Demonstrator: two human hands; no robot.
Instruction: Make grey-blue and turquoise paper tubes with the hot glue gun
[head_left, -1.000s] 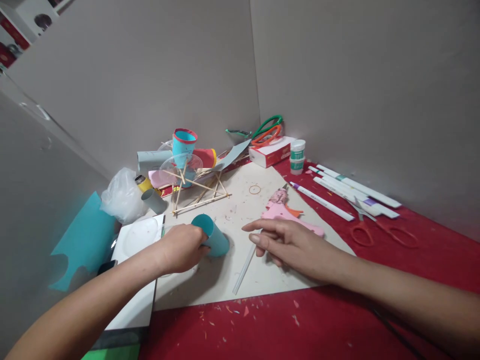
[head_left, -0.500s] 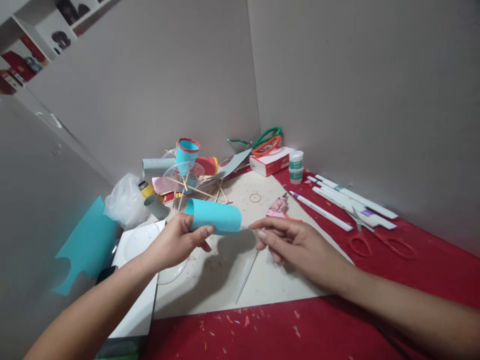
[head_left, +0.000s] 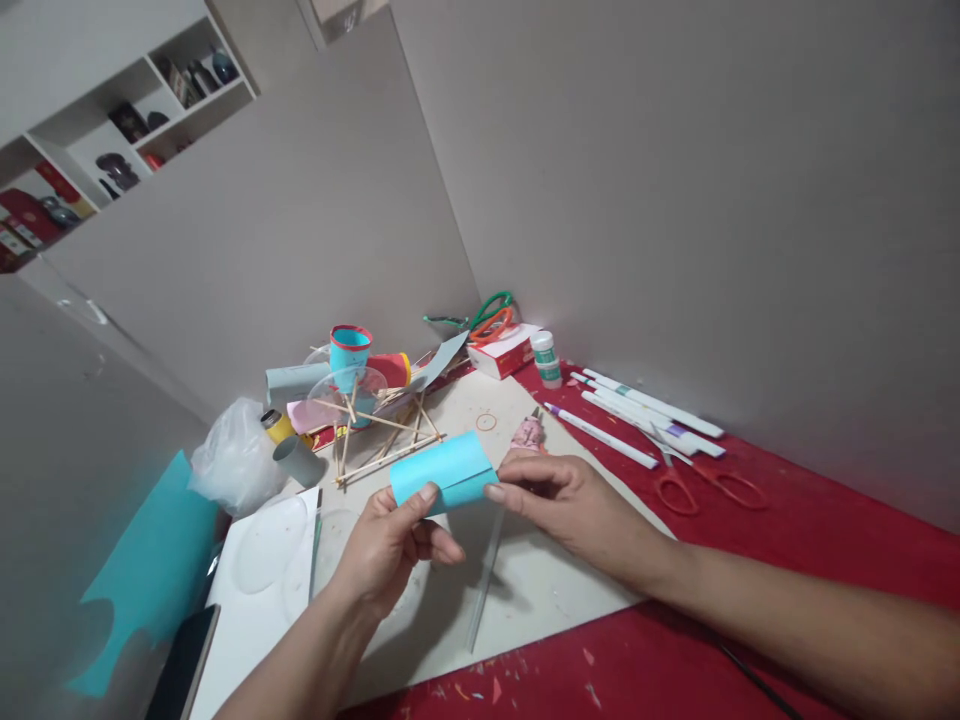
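Blue paper roll (head_left: 442, 473) lifted off table, now gripped by 2 hands (left (head_left: 394, 540), right (head_left: 570, 500)), fingers closed

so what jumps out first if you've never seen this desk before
First the blue paper tube, held up at the centre: the left hand grips its left end from below and the right hand pinches its right end. Just behind it stands a wooden stick frame. To the right, orange scissors lie beside white markers on the red table cover.
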